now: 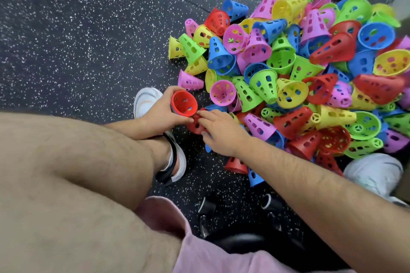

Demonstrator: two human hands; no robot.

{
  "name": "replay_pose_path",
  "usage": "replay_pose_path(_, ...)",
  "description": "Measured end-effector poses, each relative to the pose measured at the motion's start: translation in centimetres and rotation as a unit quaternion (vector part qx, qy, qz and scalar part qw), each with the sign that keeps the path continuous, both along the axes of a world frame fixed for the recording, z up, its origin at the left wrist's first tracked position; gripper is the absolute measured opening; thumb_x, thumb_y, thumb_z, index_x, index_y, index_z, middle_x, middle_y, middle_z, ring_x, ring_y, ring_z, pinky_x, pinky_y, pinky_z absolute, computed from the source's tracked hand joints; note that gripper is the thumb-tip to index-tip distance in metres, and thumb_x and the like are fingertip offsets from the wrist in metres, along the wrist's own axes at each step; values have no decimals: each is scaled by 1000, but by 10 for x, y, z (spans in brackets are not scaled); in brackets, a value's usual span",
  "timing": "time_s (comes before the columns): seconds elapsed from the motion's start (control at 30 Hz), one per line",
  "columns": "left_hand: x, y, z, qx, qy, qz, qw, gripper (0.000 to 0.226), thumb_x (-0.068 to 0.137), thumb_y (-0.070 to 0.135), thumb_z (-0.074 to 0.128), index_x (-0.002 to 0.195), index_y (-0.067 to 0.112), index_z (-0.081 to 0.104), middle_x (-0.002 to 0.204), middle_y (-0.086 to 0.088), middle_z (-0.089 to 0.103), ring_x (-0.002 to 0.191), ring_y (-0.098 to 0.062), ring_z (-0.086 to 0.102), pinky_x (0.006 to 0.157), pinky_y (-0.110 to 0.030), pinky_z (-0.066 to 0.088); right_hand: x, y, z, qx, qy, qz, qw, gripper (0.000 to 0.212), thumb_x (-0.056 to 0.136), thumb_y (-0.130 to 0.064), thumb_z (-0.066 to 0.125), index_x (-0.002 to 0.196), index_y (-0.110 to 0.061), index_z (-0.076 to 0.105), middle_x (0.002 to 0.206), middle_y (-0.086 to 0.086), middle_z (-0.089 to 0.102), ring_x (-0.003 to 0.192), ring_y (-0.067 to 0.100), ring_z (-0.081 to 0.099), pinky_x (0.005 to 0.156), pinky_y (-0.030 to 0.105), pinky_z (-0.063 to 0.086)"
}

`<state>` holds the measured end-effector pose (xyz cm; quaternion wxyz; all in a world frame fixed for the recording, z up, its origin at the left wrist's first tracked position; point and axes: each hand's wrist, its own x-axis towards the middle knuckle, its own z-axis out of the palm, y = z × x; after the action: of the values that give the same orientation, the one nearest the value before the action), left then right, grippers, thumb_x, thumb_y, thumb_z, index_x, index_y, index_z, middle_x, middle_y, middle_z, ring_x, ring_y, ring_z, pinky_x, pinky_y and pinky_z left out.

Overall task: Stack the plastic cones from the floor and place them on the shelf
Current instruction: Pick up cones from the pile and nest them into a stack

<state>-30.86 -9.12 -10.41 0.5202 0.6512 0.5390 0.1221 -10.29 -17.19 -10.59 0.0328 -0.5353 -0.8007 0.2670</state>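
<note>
A big heap of perforated plastic cones (299, 68) in red, blue, green, yellow and pink lies on the dark speckled floor at the right. My left hand (162, 111) grips a red cone (184, 103) with its wide mouth facing up; a blue edge shows under it. Just to its right, my right hand (218, 128) pinches another red cone (195, 124) lying at the near edge of the heap. The two hands almost touch. No shelf is in view.
My left leg and white shoe (146, 99) stand beside the left hand. The other white shoe (375, 173) is at the lower right against the heap. A black seat base with castors (235, 224) sits below me. Bare floor (77, 29) stretches to the left.
</note>
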Motion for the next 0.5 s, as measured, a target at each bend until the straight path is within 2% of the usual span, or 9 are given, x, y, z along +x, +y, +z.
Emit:
replay_pose_path(0.1, -2, 1, 2, -7, -2, -12, 1000, 86, 65, 0, 95, 134, 15, 45, 121, 3, 59, 100, 11, 58, 93, -11, 45, 8, 4, 3, -2, 19, -16, 1000, 55, 86, -42, 67, 127, -7, 61, 132, 7, 58, 116, 29, 56, 98, 45, 47)
replay_pose_path(0.2, -1, 2, 2, -21, -8, -13, 1000, 87, 65, -3, 94, 134, 15, 45, 119, 8, 59, 101, 9, 59, 93, -11, 44, 16, 6, 8, 6, 35, -31, 999, 70, 73, -56, 79, 119, -6, 62, 119, 6, 59, 108, 26, 57, 95, 40, 48)
replay_pose_path(0.37, -1, 1, 4, -35, -20, -5, 999, 87, 66, -5, 93, 136, 15, 45, 119, 6, 62, 100, 7, 61, 91, -11, 46, 24, 4, 19, 39, 112, -93, 989, 58, 75, -55, 78, 105, -9, 59, 99, 1, 57, 91, 21, 54, 84, 36, 49)
replay_pose_path(0.43, -1, 1, 4, -36, -24, 0, 999, 87, 66, -5, 93, 136, 16, 46, 120, 3, 62, 101, 5, 62, 92, -12, 46, 27, 5, 25, 42, 141, -145, 978, 55, 75, -52, 75, 107, -12, 55, 96, -3, 53, 88, 16, 51, 82, 32, 47)
replay_pose_path(0.5, 0, 2, 4, -30, -27, -6, 999, 87, 65, -5, 93, 135, 15, 46, 121, 2, 62, 101, 6, 62, 92, -11, 45, 29, 7, 31, 60, 176, -195, 963, 57, 77, -48, 75, 116, -11, 54, 104, -1, 56, 95, 16, 52, 88, 29, 46)
